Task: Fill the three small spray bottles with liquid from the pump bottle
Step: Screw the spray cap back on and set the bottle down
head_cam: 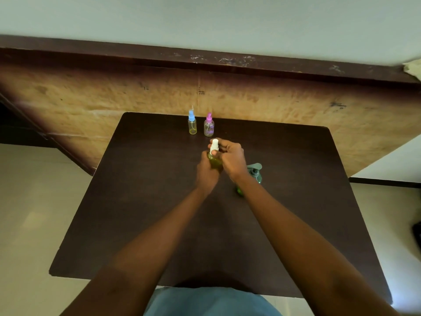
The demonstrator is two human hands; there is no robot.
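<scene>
A small spray bottle with a white cap [214, 147] and greenish liquid stands near the middle of the dark table [141, 201]. My left hand [206, 172] grips its body from the left. My right hand [232, 160] has its fingers and thumb curled round the white spray cap. Two more small spray bottles stand at the far edge: one with a blue cap [192, 124] and yellowish content, and one with a pink cap [209, 126]. The green pump bottle [255, 173] stands just right of my right wrist, partly hidden by my forearm.
Behind the table runs a tan board wall [91, 96] with a dark wooden ledge on top. Pale floor [34, 213] lies to the left and right of the table. A dark object [417, 233] sits at the right frame edge.
</scene>
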